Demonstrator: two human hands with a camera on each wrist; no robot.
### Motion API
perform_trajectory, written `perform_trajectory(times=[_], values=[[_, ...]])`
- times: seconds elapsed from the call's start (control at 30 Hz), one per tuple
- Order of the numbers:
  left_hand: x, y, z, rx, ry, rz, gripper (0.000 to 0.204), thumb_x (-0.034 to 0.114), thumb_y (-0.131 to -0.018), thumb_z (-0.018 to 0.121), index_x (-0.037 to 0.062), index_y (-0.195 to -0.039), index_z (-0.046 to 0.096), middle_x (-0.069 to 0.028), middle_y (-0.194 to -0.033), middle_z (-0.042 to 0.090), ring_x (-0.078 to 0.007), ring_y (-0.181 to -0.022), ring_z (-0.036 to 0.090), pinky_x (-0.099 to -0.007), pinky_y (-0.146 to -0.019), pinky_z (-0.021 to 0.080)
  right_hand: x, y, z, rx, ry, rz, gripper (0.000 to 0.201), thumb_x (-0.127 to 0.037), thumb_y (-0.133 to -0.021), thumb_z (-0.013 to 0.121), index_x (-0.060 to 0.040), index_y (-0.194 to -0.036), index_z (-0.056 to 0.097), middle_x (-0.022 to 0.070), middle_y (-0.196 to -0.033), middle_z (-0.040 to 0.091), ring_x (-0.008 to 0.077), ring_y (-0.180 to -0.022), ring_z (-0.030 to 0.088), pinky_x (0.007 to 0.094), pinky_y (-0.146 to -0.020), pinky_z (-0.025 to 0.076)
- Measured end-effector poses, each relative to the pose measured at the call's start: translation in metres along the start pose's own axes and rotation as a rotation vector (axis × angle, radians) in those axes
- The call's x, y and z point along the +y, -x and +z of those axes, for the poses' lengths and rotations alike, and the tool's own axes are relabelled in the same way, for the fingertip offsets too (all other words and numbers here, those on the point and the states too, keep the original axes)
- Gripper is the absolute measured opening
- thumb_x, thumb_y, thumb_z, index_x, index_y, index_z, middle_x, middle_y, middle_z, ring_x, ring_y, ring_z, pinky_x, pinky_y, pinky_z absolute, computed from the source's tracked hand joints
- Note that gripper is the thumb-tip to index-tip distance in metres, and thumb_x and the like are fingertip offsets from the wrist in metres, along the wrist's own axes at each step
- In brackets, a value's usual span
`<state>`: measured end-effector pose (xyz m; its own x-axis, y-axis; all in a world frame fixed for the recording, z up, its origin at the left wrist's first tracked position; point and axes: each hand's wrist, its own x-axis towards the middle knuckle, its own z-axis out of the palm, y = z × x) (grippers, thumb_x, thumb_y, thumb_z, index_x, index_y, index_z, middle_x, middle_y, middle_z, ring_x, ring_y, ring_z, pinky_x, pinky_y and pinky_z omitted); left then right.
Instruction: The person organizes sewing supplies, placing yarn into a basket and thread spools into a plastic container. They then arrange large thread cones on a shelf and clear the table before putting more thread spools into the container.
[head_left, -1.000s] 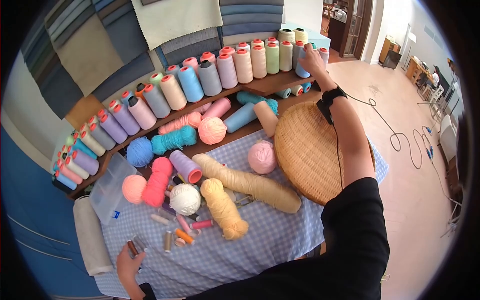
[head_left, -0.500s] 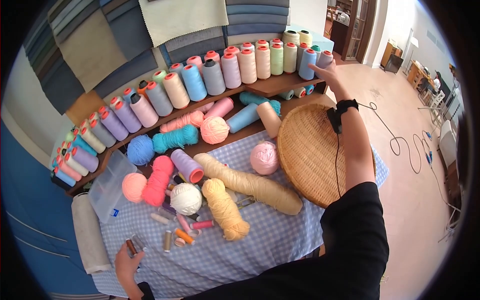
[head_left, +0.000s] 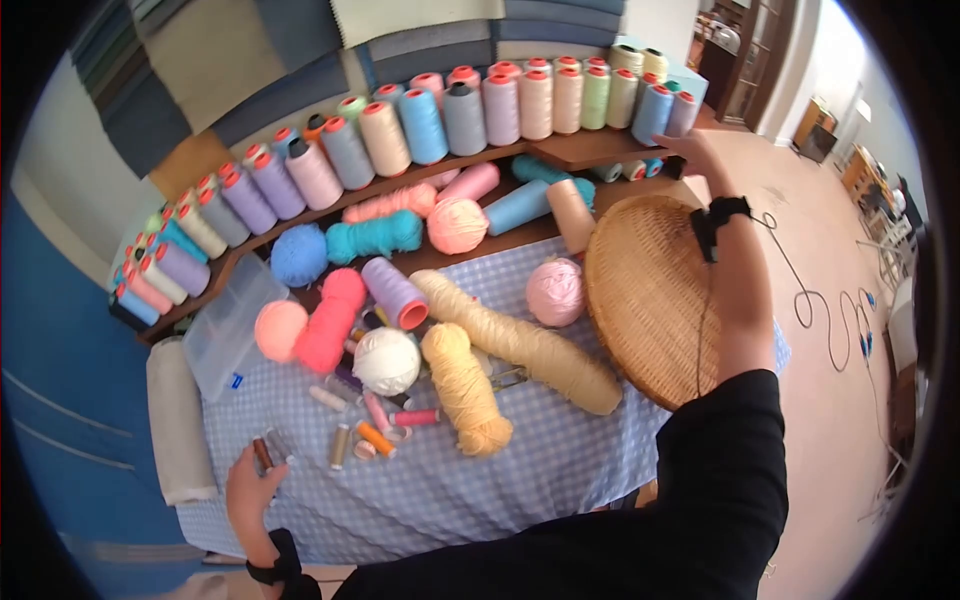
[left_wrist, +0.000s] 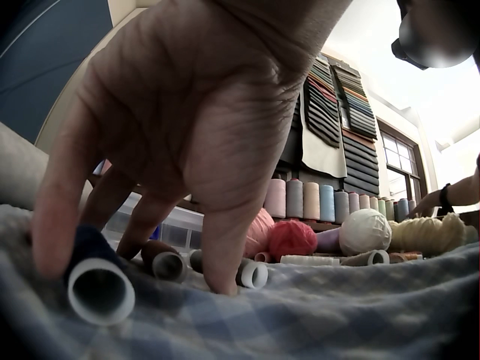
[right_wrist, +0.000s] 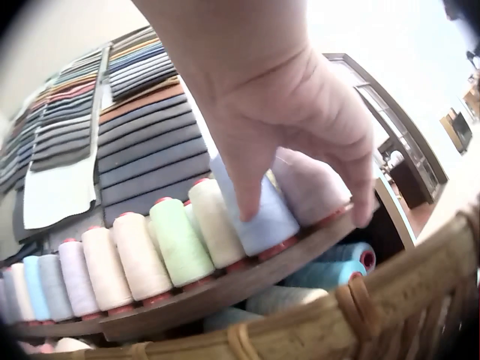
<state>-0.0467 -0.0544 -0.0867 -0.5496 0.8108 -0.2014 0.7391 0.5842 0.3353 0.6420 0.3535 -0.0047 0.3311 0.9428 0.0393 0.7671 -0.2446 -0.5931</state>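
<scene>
My right hand [head_left: 705, 165] is at the right end of the shelf, thumb and fingers spread. In the right wrist view, the thumb overlaps a light blue thread cone [right_wrist: 262, 225] and the other fingers reach past a greyish lilac cone [right_wrist: 311, 187]. Both cones stand upright on the shelf. On the cloth at front left, my left hand [head_left: 248, 490] rests with fingers spread among small thread spools. A navy spool [left_wrist: 90, 262] lies by one finger, a brown spool [left_wrist: 163, 259] lies under the palm, and a grey spool [left_wrist: 253, 273] lies beside another fingertip.
Upright thread cones [head_left: 465, 120] line the curved shelf [head_left: 590, 150]. A wicker tray [head_left: 650, 290] leans at the right. Yarn balls and skeins, including a white ball [head_left: 387, 362] and a yellow skein [head_left: 468, 395], lie on the checked cloth [head_left: 560, 480]. A clear plastic box [head_left: 225, 335] stands left.
My right hand has come down from the cone tops to near the bases of the end cones. My left hand has stayed by the small spools. The head view has shifted slightly.
</scene>
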Motion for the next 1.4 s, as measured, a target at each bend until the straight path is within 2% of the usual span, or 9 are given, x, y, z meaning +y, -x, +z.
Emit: perform_trajectory(times=[0.1,0.23,0.3,0.43,0.5,0.7,0.9,1.2,1.4], values=[[0.002,0.001,-0.001,0.029,-0.052,0.078,0.064,0.028,-0.062,0.076,-0.0006,-0.115,0.055,-0.0229,-0.096,0.063,-0.0376,-0.09,0.061,-0.0403,-0.075,0.047,-0.049,0.029,0.003,-0.065,0.362,-0.01,0.057,-0.053,-0.07,0.069,0.003,-0.078,0.062,0.0124,-0.064,0.062,0.0182,-0.043,0.054,0.0276,-0.038,0.045],[0.015,0.003,-0.006,-0.02,-0.037,0.015,0.064,0.028,-0.063,0.076,-0.0013,-0.116,0.054,-0.0235,-0.097,0.063,-0.0367,-0.092,0.061,-0.0392,-0.076,0.048,-0.145,0.13,0.037,-0.723,0.425,-0.407,0.046,-0.047,-0.078,0.061,-0.0022,-0.082,0.064,0.0096,-0.067,0.062,0.0174,-0.053,0.057,0.0296,-0.047,0.045],[0.015,0.005,-0.007,-0.04,-0.024,0.001,0.065,0.029,-0.063,0.076,-0.0017,-0.116,0.054,-0.0237,-0.098,0.063,-0.0365,-0.093,0.061,-0.0388,-0.076,0.048,-0.163,0.168,0.07,-0.763,0.486,-0.955,0.039,-0.042,-0.078,0.062,-0.0041,-0.082,0.065,0.009,-0.069,0.063,0.022,-0.067,0.061,0.0347,-0.059,0.046],[0.006,0.003,-0.002,0.005,-0.022,0.036,0.065,0.03,-0.064,0.076,-0.0014,-0.117,0.053,-0.0229,-0.101,0.062,-0.0362,-0.095,0.06,-0.0384,-0.079,0.047,-0.186,0.198,0.093,-0.707,0.741,-0.821,0.04,-0.041,-0.076,0.064,-0.0026,-0.087,0.064,0.0121,-0.079,0.064,0.0252,-0.079,0.061,0.0381,-0.071,0.047],[0.001,0.001,0.001,0.015,-0.031,0.059,0.065,0.03,-0.065,0.076,-0.0014,-0.117,0.053,-0.0227,-0.103,0.061,-0.0361,-0.096,0.059,-0.0385,-0.08,0.047,-0.173,0.162,0.099,-0.262,0.708,-0.944,0.044,-0.042,-0.074,0.067,-0.003,-0.095,0.064,0.0138,-0.09,0.065,0.0256,-0.081,0.063,0.038,-0.072,0.049],[0.005,0.002,-0.001,0.004,-0.025,0.063,0.067,0.031,-0.065,0.076,-0.0019,-0.118,0.053,-0.0219,-0.108,0.059,-0.0363,-0.101,0.056,-0.0397,-0.085,0.044,-0.168,0.125,0.096,-0.543,0.706,-0.331,0.054,-0.042,-0.071,0.071,-0.0002,-0.103,0.058,0.0165,-0.096,0.064,0.0279,-0.068,0.066,0.037,-0.052,0.053],[0.003,0.0,0.001,0.001,-0.041,0.057,0.067,0.032,-0.065,0.075,-0.0027,-0.117,0.053,-0.0214,-0.108,0.059,-0.0368,-0.101,0.055,-0.0397,-0.085,0.044,-0.14,0.105,0.097,-0.582,0.485,-0.444,0.056,-0.035,-0.069,0.072,-0.006,-0.113,0.054,0.0166,-0.096,0.063,0.0271,-0.069,0.066,0.0353,-0.052,0.055],[0.004,0.003,0.001,0.006,-0.029,0.043,0.067,0.03,-0.065,0.075,-0.0036,-0.118,0.052,-0.0222,-0.109,0.059,-0.0369,-0.102,0.055,-0.0393,-0.086,0.043,-0.143,0.059,0.018,0.354,0.392,-0.319,0.048,-0.034,-0.076,0.066,-0.0097,-0.112,0.046,0.0147,-0.103,0.063,0.0312,-0.096,0.061,0.0406,-0.076,0.05],[0.01,0.006,-0.003,-0.005,-0.035,0.015,0.066,0.029,-0.065,0.075,-0.003,-0.118,0.052,-0.022,-0.108,0.06,-0.0374,-0.102,0.055,-0.0392,-0.086,0.044,-0.111,0.021,0.04,0.431,0.294,-0.332,0.041,-0.029,-0.078,0.063,-0.0108,-0.11,0.046,0.0176,-0.104,0.062,0.0352,-0.098,0.06,0.044,-0.077,0.05]])
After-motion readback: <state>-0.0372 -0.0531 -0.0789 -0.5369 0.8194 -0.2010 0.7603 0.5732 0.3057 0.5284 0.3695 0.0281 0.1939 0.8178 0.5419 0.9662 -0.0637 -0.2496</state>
